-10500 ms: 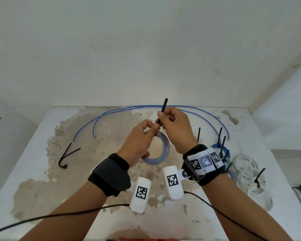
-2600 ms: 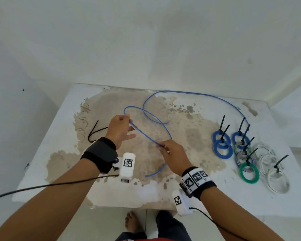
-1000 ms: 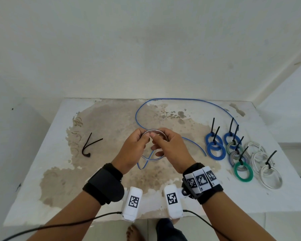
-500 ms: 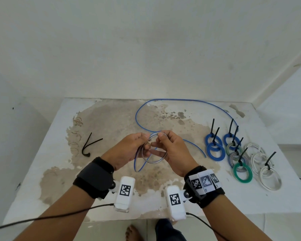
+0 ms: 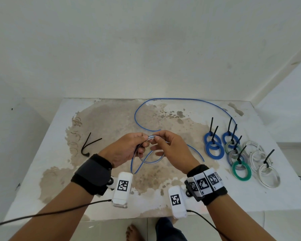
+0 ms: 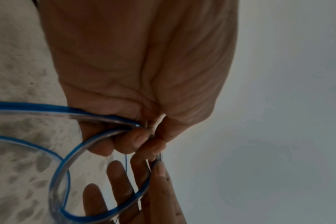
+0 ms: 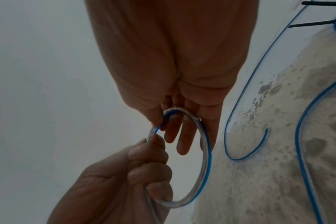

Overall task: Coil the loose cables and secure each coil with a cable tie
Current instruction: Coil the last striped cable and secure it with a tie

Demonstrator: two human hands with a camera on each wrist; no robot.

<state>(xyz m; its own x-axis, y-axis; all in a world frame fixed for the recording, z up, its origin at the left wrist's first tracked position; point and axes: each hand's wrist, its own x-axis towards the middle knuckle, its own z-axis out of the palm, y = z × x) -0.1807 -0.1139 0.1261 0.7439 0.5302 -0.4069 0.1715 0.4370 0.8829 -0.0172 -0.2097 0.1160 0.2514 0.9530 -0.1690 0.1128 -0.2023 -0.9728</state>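
A thin blue cable lies in a long arc across the far half of the stained table. Its near part is wound into a small coil held above the table's middle. My left hand grips the coil's left side, fingers curled round the strands. My right hand pinches the coil's top between thumb and forefinger, the other fingers spread inside the loop. A loose black cable tie lies bent on the table to the left.
Several finished coils, blue, grey, green and white, each with a black tie, lie at the right. The table's near edge is just below my wrists; a wall rises behind the table.
The hands picked up the blue cable and started a small coil. Over the last second the coil dropped slightly and the left hand shifted its grip to the coil's left side.
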